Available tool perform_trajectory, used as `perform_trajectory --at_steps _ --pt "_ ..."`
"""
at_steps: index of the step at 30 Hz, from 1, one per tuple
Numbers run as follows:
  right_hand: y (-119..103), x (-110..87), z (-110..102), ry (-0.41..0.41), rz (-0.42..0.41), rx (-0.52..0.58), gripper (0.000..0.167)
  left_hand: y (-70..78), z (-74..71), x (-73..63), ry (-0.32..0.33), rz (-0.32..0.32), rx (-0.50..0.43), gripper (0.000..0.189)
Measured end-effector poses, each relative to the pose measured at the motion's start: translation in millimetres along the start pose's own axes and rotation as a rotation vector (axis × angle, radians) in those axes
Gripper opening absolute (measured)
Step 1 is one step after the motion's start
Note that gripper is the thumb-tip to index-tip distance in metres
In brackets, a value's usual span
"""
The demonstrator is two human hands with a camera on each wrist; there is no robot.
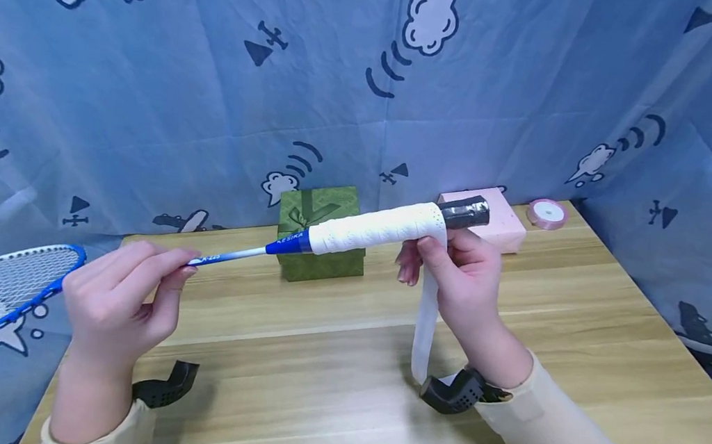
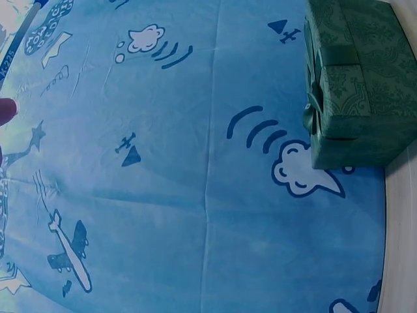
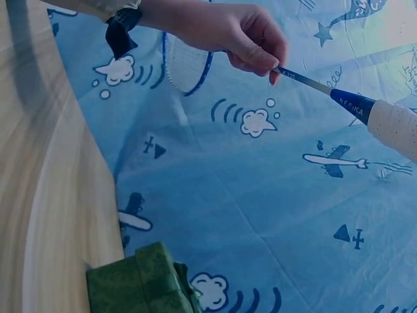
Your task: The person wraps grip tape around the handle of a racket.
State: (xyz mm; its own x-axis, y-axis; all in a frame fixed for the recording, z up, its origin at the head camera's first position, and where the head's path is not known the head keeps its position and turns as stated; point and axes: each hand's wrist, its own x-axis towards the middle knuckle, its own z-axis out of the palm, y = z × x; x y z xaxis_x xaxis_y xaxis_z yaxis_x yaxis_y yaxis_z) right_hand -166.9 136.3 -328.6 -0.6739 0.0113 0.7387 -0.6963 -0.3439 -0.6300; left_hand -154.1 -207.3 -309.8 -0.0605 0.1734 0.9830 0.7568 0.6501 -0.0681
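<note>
A blue and white badminton racket (image 1: 287,242) is held up over the table, its strung head (image 1: 11,292) at the far left. My left hand (image 1: 127,294) pinches the thin shaft between thumb and fingers. White grip tape (image 1: 380,228) is wound round most of the handle, while the black butt end (image 1: 466,212) shows bare. Just below that end my right hand (image 1: 468,272) pinches the tape against the handle with the thumb. A loose strip of tape (image 1: 424,325) hangs from there towards the wrist. In the right wrist view the left hand (image 3: 241,39) grips the shaft.
Behind the handle a green gift box (image 1: 321,264) with a bow stands on the wooden table (image 1: 293,384). A pink box (image 1: 509,223) and a pink ribbon roll (image 1: 547,214) sit at the back right. A blue patterned curtain (image 1: 342,74) hangs behind the table.
</note>
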Motion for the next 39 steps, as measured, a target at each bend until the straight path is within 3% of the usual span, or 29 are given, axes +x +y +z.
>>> perform_trajectory --at_steps 6,17,25,32,39 --pt "-0.4 0.7 0.7 0.004 0.007 -0.003 0.017 2.8 -0.8 0.9 -0.049 -0.036 0.004 0.048" --pt "-3.0 0.5 1.0 0.033 -0.022 -0.116 0.027 -5.3 2.5 -3.4 -0.011 -0.019 0.038 0.051" --pt "-4.4 0.4 0.0 0.032 0.044 -0.169 0.039 -2.2 1.1 -4.3 0.020 -0.010 0.042 0.051" --pt "-1.5 -0.3 -3.3 0.023 0.082 -0.151 0.014 0.0 1.6 -2.9 -0.003 0.004 0.008 0.052" --pt "-1.7 0.1 -5.5 -0.046 0.031 -0.067 0.014 5.5 -3.0 0.1 -0.091 -0.019 -0.027 0.052"
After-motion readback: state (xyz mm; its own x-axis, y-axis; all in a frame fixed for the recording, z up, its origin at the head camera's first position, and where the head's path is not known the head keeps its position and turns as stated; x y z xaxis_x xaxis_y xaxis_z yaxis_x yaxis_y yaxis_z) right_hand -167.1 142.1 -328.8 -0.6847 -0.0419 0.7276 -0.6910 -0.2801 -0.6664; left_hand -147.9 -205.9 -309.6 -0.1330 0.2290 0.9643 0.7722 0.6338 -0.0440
